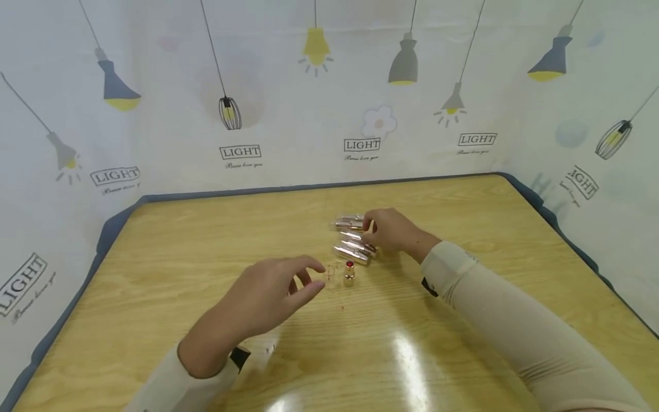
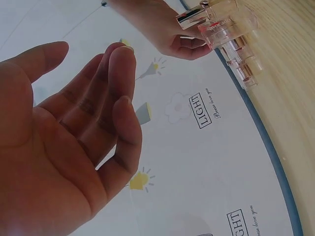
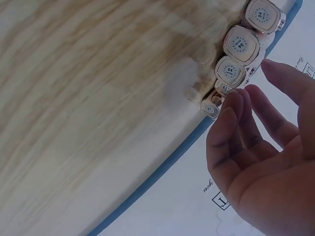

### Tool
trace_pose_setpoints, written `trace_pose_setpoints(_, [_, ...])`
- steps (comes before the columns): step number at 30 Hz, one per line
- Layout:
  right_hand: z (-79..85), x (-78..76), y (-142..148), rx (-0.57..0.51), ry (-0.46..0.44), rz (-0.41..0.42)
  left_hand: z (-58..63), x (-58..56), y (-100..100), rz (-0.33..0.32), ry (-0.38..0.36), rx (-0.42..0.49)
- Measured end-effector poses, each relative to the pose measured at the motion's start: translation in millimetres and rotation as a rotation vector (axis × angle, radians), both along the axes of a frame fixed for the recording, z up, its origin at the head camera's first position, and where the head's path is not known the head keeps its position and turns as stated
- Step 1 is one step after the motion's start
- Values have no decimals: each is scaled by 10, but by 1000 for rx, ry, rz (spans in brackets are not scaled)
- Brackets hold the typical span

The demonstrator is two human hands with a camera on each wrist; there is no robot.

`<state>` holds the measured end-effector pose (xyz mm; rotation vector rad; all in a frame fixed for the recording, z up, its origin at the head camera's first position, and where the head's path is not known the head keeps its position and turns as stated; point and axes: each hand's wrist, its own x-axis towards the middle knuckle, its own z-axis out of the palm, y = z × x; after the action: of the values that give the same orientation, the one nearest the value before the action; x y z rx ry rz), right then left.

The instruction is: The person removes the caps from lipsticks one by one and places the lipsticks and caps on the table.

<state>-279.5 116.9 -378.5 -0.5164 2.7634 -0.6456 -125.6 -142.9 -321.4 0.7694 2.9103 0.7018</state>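
Observation:
An uncapped lipstick (image 1: 349,276) with a red tip stands upright on its gold base. Left of it is a clear cap (image 1: 330,277), close to the fingertips of my left hand (image 1: 273,292). That hand's thumb and fingers are apart, and its palm looks bare in the left wrist view. Several shiny lipstick tubes (image 1: 352,252) lie in a row behind the standing lipstick. My right hand (image 1: 393,229) is at the right end of that row, fingers bent loosely and thumb apart. Round labels mark the tube ends (image 3: 241,45); whether the fingertips touch a tube I cannot tell.
All of this is on a light wooden table (image 1: 206,240) with a dark blue edge along the back and sides. A white backdrop (image 1: 288,114) printed with lamps encloses it. A tiny red speck (image 1: 342,308) lies in front of the lipstick.

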Motion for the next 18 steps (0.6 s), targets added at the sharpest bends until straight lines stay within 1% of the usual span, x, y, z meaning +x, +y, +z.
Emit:
trace_pose_setpoints(4, [-3, -15, 20, 46, 14, 8, 3, 1, 16, -1, 8, -8])
trace_pose_setpoints(13, [-45, -56, 15, 106, 27, 31, 4, -9, 6, 10, -17, -6])
trace_pose_setpoints(18, [-78, -72, 17, 128, 59, 47, 9, -12, 2, 4, -15, -1])
